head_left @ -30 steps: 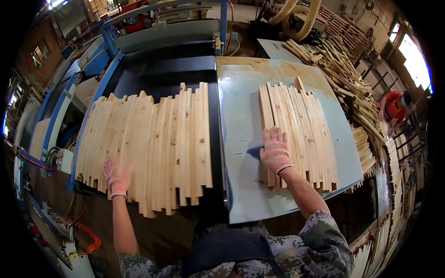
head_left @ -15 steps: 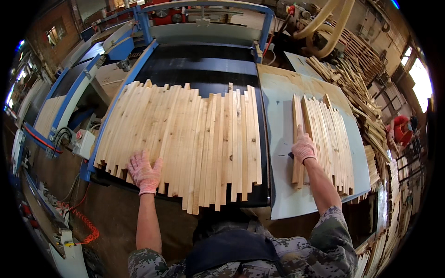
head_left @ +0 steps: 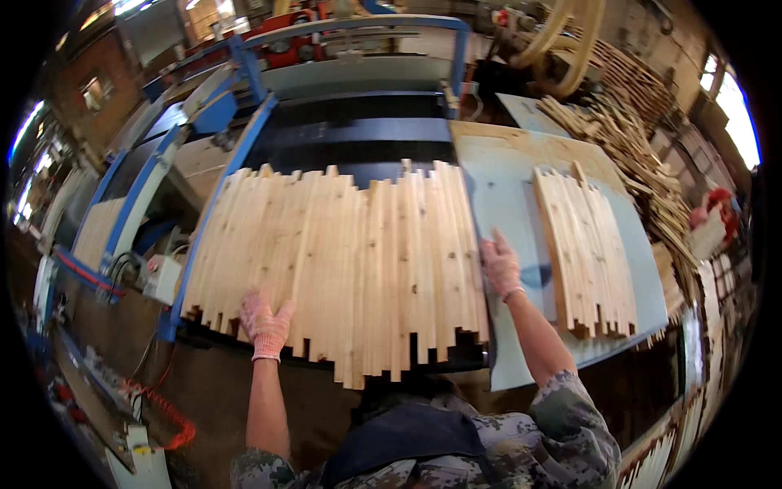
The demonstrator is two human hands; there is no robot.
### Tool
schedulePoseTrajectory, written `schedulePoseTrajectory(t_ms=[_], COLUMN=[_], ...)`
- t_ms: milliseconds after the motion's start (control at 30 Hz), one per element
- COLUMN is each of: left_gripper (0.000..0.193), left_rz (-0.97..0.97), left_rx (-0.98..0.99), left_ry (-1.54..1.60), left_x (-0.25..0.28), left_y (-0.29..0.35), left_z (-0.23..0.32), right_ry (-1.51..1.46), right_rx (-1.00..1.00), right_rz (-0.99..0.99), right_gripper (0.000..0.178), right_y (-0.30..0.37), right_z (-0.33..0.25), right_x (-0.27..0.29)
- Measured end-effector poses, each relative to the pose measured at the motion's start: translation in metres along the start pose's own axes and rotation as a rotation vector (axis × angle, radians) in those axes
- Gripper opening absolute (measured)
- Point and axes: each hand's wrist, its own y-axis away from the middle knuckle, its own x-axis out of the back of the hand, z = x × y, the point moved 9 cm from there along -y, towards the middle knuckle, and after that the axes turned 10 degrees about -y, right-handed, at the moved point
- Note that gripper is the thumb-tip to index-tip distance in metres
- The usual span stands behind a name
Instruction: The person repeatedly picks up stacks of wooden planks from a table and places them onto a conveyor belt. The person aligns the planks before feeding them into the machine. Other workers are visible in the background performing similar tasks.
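Observation:
Light wooden strips (head_left: 350,269) lie side by side in a wide row on a black belt (head_left: 358,130), their ends uneven. My left hand (head_left: 266,324), in a pinkish knit glove, rests open on the near left part of the row, thumb spread. In a matching glove, my right hand (head_left: 499,267) is at the row's right edge, beside the outermost strip. Its fingers are stretched out, and it grips nothing that I can see. A smaller group of strips (head_left: 588,253) lies on a pale blue board (head_left: 517,359) to the right of that hand.
Blue rails (head_left: 221,204) and a blue cross frame (head_left: 350,31) border the belt. A similar machine stands at left, with a white control box (head_left: 163,277). Heaped wood offcuts (head_left: 627,163) lie at far right, near a person in red (head_left: 717,213). An orange coiled hose (head_left: 175,424) hangs lower left.
My right hand has moved left from the smaller group to the row's right edge. The strips it held have left that group, and the row reaches further right. My left hand stays on the row.

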Motion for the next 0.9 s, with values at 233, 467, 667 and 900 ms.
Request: schedulePoseTrajectory(t_ms=[233, 467, 667, 900], left_gripper=[0.101, 0.105, 0.099, 0.071], left_rz=[0.305, 0.086, 0.012, 0.593], left_rx=[0.231, 0.63, 0.54, 0.518], left_ry=[-0.127, -0.337, -0.473, 0.466], left_x=[0.075, 0.15, 0.15, 0.126], left_y=[-0.046, -0.092, -0.108, -0.05], left_z=[-0.132, -0.255, -0.245, -0.305], right_ry=[-0.206, -0.01, -0.013, 0.051], right_rx=[0.067, 0.129, 0.101, 0.183], right_rz=[0.092, 0.066, 0.035, 0.013], right_gripper=[0.059, 0.068, 0.078, 0.075], right_y=[0.0, -0.003, -0.012, -0.026], right_z=[0.045, 0.013, 0.017, 0.022], right_x=[0.02, 0.006, 0.009, -0.011])
